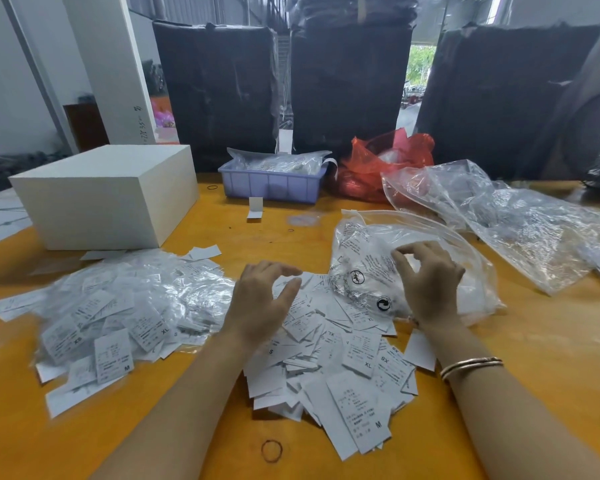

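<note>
1. We had our left hand (260,303) hovering over the loose size labels (347,368), fingers loosely curved and gripping nothing.
2. Our right hand (430,282) sat on the clear printed bag (361,244) with fingers curled. We couldn't tell if it pinched the film.
3. That bag lay on the orange table (534,358), touching the right edge of the label pile. Something white showed through it.
4. The purple tray (271,187) at the back held clear packets of small pieces.
5. The red bag (371,168) sat just right of the tray, contents unclear.
6. The white box (108,195) was closed, with a second heap of film-wrapped labels (125,306) in front of it.
</note>
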{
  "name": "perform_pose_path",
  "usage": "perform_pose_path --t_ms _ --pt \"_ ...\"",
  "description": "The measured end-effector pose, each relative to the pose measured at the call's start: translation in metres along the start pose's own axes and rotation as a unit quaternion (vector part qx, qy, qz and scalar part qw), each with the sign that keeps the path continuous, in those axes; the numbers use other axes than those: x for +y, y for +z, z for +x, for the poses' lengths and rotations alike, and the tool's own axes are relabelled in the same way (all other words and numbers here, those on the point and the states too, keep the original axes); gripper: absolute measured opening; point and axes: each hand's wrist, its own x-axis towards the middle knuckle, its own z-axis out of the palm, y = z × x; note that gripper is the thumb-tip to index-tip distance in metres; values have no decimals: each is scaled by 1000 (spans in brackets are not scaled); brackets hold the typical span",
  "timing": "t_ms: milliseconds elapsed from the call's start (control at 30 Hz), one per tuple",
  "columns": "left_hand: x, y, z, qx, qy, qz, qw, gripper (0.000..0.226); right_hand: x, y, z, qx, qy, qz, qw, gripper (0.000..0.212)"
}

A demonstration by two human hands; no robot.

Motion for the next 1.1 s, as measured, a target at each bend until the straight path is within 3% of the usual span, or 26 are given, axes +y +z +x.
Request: perform_pose_path --t_ms 167,233,400,533,733,833,900,967,1033,1100 --pt "6 -9 1 -84 -60 -171 980 49 -43 3 -17 -56 -134 93 985 18" --pt "7 -9 0 -109 -69 -197 972 51 -55 5 -23 -91 -121 138 979 29" --pt "10 -10 1 -103 -103 -301 942 23 -68 9 -29 -196 -54 319 926 16" --pt "11 -13 2 -119 -134 -363 914 41 -71 11 -32 -275 -13 373 886 18" --pt "11 -13 2 -177 -178 -353 901 50 -71 11 -32 -295 8 446 845 23" --pt "8 -12 2 -171 -168 -351 905 22 -70 12 -32 -290 28 463 837 23" --pt "6 -10 3 -127 -175 -354 910 9 -71 13 -32 -275 32 453 848 25" --pt "4 -10 5 -75 -182 -363 911 7 -71 15 -33 -277 20 385 880 25" --pt "3 -11 6 -39 -178 -366 913 6 -70 19 -35 -327 -21 229 916 26" --pt "3 -11 7 -8 -171 -362 916 4 -71 24 -40 -373 -69 45 924 38"
